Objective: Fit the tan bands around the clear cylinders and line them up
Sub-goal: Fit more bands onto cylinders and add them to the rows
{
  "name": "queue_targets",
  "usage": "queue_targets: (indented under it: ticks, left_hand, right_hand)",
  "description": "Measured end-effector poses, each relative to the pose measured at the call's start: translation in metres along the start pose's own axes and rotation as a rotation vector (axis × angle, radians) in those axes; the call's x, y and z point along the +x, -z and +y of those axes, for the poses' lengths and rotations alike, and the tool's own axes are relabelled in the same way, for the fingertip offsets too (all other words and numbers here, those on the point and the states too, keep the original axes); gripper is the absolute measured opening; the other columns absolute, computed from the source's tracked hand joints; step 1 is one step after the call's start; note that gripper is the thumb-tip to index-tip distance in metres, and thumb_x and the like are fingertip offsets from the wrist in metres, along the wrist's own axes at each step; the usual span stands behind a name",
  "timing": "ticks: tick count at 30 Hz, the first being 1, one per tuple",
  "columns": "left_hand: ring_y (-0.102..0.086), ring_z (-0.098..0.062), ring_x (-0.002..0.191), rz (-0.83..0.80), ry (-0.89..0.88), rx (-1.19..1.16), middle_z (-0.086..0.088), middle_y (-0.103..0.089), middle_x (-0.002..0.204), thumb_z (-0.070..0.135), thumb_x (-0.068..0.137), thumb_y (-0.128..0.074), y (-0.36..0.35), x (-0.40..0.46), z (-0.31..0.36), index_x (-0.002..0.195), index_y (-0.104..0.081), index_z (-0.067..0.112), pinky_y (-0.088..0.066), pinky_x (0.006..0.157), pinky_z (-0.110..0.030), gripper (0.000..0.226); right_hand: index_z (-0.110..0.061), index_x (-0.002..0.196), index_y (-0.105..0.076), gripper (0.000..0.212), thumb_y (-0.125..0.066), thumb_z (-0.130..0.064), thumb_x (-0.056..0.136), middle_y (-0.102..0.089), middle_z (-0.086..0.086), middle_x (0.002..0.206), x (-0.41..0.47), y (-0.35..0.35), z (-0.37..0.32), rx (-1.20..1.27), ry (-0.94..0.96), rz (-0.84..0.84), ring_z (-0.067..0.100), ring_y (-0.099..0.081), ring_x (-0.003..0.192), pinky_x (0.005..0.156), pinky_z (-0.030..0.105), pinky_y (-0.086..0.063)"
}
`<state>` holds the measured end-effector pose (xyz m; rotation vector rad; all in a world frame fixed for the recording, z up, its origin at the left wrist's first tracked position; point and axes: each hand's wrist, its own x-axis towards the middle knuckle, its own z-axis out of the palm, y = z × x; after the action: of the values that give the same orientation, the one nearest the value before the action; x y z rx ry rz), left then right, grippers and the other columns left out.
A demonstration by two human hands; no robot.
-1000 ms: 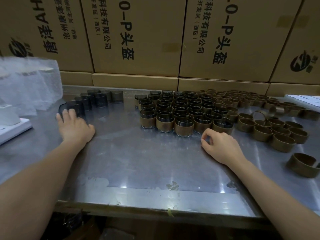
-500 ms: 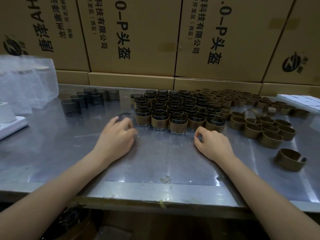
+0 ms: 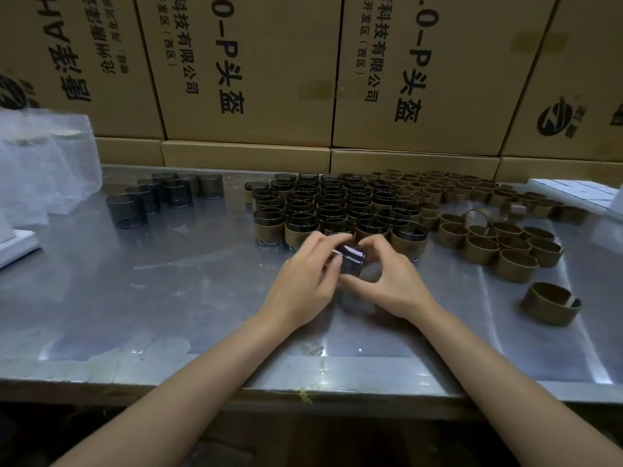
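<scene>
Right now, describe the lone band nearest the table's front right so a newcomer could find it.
Start at the steel table, then its right side, nearer than the empty band cluster. The lone tan band stands apart, touching none.

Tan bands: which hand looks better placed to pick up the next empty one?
The right hand, probably: the empty tan bands lie on its side, while the bare clear cylinders sit beyond the left hand.
</scene>
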<state>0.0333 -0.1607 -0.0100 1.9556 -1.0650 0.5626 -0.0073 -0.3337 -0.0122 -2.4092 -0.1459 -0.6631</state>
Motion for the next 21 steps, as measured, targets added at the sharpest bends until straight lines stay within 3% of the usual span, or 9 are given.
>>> queue_targets:
  ticks: [3, 5, 10, 14, 16, 18, 21]
  left_hand:
    - [-0.055, -0.004, 0.089, 0.02, 0.134, -0.05, 0.011, -0.058, 0.104, 0.034, 0.095, -0.04, 0.001, 0.003, -0.005, 0.13, -0.055, 0.029, -0.046, 0.078, -0.026, 0.037]
    - [-0.059, -0.005, 0.085, -0.025, 0.17, -0.008, 0.018, -0.061, 0.092, 0.035, 0.097, -0.04, 0.001, 0.003, -0.007, 0.123, -0.057, 0.034, -0.045, 0.075, -0.026, 0.031]
    - [-0.056, -0.015, 0.091, -0.163, 0.258, 0.198, 0.009, -0.056, 0.091, 0.024, 0.095, -0.048, -0.004, 0.005, -0.015, 0.114, -0.064, 0.025, -0.04, 0.071, -0.028, 0.025]
    - [-0.055, -0.013, 0.088, -0.24, 0.321, 0.156, 0.006, -0.05, 0.093, 0.021, 0.093, -0.054, -0.004, 0.008, -0.019, 0.109, -0.068, 0.02, -0.041, 0.075, -0.026, 0.021]
    - [-0.055, -0.01, 0.085, -0.197, 0.366, 0.085, 0.005, -0.053, 0.096, 0.018, 0.093, -0.055, -0.001, 0.008, -0.021, 0.102, -0.07, 0.021, -0.043, 0.078, -0.025, 0.017]
    - [-0.053, -0.003, 0.08, -0.126, 0.425, 0.008, 0.008, -0.054, 0.093, 0.016, 0.093, -0.055, 0.003, 0.006, -0.023, 0.091, -0.068, 0.026, -0.04, 0.075, -0.021, 0.017]
    - [-0.052, -0.002, 0.078, -0.075, 0.487, -0.068, 0.01, -0.054, 0.091, 0.014, 0.093, -0.054, 0.006, 0.006, -0.026, 0.084, -0.066, 0.029, -0.036, 0.072, -0.018, 0.021]
  right_hand:
    - [-0.033, 0.102, -0.045, 0.053, -0.06, -0.07, 0.067, -0.061, -0.019, 0.095, 0.0, 0.001, -0.001, 0.093, 0.01, 0.149, 0.002, -0.059, 0.092, 0.079, 0.032, -0.05]
    - [-0.034, 0.1, -0.046, 0.049, -0.058, -0.07, 0.069, -0.058, -0.018, 0.093, 0.0, 0.002, -0.001, 0.06, 0.018, 0.204, 0.002, -0.057, 0.09, 0.076, 0.031, -0.049]
    - [-0.032, 0.101, -0.047, 0.049, -0.06, -0.068, 0.07, -0.051, -0.017, 0.098, 0.002, 0.0, -0.001, -0.136, 0.033, 0.07, 0.006, -0.049, 0.097, 0.075, 0.029, -0.043]
    - [-0.031, 0.108, -0.048, 0.059, -0.051, -0.076, 0.07, -0.051, -0.015, 0.103, 0.002, 0.002, -0.001, -0.123, 0.004, 0.04, 0.004, -0.046, 0.099, 0.077, 0.026, -0.04]
    - [-0.03, 0.107, -0.051, 0.054, -0.043, -0.073, 0.076, -0.051, -0.013, 0.098, 0.003, 0.005, -0.002, -0.057, 0.008, 0.169, 0.004, -0.046, 0.094, 0.074, 0.022, -0.039]
    - [-0.026, 0.101, -0.054, 0.036, -0.045, -0.058, 0.086, -0.051, -0.01, 0.093, 0.007, 0.013, 0.005, -0.052, -0.052, 0.411, 0.006, -0.045, 0.09, 0.07, 0.022, -0.035]
    - [-0.015, 0.104, -0.055, 0.019, -0.053, -0.029, 0.092, -0.052, 0.002, 0.107, 0.011, 0.031, 0.03, -0.206, -0.303, 0.634, 0.016, -0.045, 0.099, 0.077, 0.026, -0.032]
